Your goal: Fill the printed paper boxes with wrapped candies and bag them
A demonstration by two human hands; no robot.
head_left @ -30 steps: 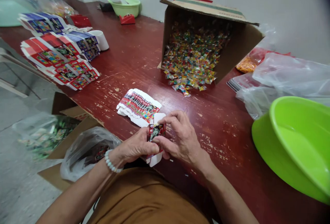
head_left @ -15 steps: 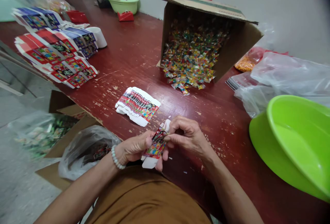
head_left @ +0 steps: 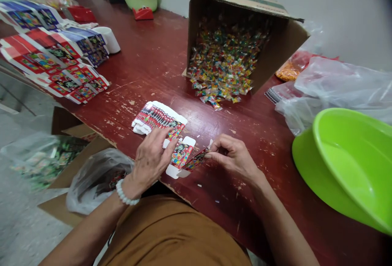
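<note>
My right hand (head_left: 232, 155) pinches one panel of a small printed cardboard box (head_left: 183, 154) between thumb and fingers. The box is partly unfolded, with red printed faces and white end flaps, and sits low over the table's near edge. Across its left side lies my left hand (head_left: 153, 156), fingers stretched out, the fingertips reaching the near end of a fanned stack of flat boxes (head_left: 157, 115). The thumb rests close to the box's printed face. A pale bead bracelet (head_left: 124, 194) circles my left wrist.
A carton (head_left: 196, 33) spilling wrapped candies stands at the back. Stacked folded boxes (head_left: 67, 62) are at the left, a green basin (head_left: 309, 168) at the right beside plastic bags (head_left: 337, 82). Below the table edge (head_left: 122, 145) is a lined carton (head_left: 79, 188).
My left hand has let go of the box and moved left and up to the stack. The box has opened out, its panel drawn to the right by my right hand.
</note>
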